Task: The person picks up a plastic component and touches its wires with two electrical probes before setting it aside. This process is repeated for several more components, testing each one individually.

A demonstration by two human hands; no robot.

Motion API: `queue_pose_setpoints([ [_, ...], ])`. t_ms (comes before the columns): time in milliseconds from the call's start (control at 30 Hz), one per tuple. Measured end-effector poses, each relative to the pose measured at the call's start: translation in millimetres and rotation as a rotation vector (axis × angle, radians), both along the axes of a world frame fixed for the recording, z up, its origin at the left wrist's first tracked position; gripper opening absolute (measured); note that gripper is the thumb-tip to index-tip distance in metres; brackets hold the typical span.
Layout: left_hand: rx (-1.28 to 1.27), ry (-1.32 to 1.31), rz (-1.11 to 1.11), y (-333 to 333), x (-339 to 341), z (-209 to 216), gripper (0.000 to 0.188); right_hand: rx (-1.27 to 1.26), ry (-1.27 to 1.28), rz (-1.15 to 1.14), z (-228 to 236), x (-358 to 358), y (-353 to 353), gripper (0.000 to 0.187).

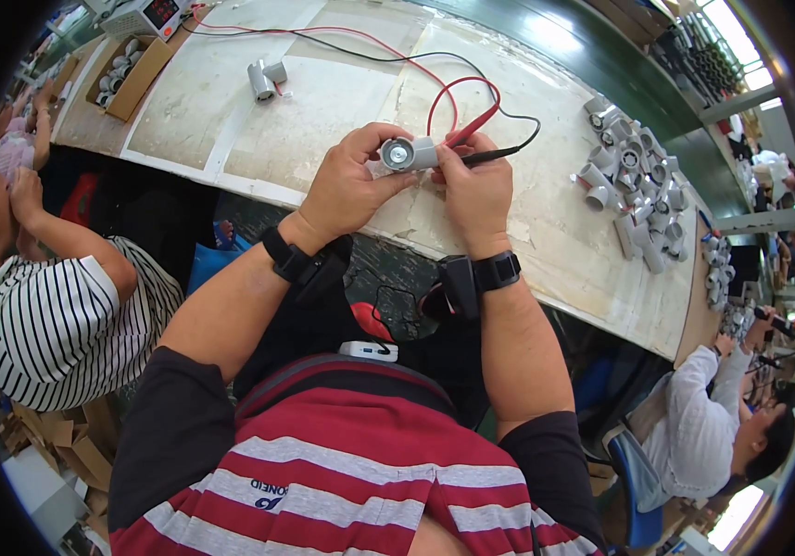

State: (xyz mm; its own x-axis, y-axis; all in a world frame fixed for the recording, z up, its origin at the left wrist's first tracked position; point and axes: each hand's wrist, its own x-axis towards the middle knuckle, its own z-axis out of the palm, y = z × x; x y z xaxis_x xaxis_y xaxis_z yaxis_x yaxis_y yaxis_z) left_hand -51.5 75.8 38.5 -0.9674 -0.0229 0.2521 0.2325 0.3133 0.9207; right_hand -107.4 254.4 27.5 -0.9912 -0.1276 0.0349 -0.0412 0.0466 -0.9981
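Observation:
My left hand (344, 185) is closed round a grey plastic housing (423, 152) with a round, metallic-looking end (397, 154) turned up towards me. Between the fingers of my right hand (479, 196) are a red test probe (473, 126) and a black test probe (492, 156), both slanting in at the housing's right end. The probe tips are hidden by my fingers, so contact cannot be made out. My right thumb lies against the housing's right end. Both hands are just above the near edge of the worktable (323, 111).
Red and black leads (360, 42) run across the table to a power supply (149, 17) with a red display. One grey housing (266, 80) lies far left of my hands; a pile of them (634, 171) lies right. A cardboard box (129, 79) holds more. Co-workers sit at both sides.

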Motion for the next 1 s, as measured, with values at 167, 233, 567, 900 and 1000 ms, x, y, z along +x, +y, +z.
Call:
queue_pose_setpoints([
  [167,0.046,-0.034,-0.022,-0.3,3.2,-7.3,0.044,0.025,0.002,-0.014,1.0,4.5,0.2,0.012],
  [233,0.147,-0.059,-0.044,1.0,1.6,-12.8,0.045,0.022,0.000,-0.024,1.9,4.9,-0.8,0.011],
  [567,0.233,0.080,-0.049,2.1,-5.3,-21.0,0.042,0.068,0.161,-0.102,-18.4,-4.3,-4.7,0.013],
  [900,0.270,-0.078,0.035,-2.5,-13.1,-12.0,0.054,0.038,0.130,-0.051,-10.1,-6.9,2.5,0.012],
  [1000,0.111,-0.274,0.250,-48.1,-34.6,-9.7,0.056,0.118,0.242,-0.139,24.1,-13.5,19.0,0.014],
])
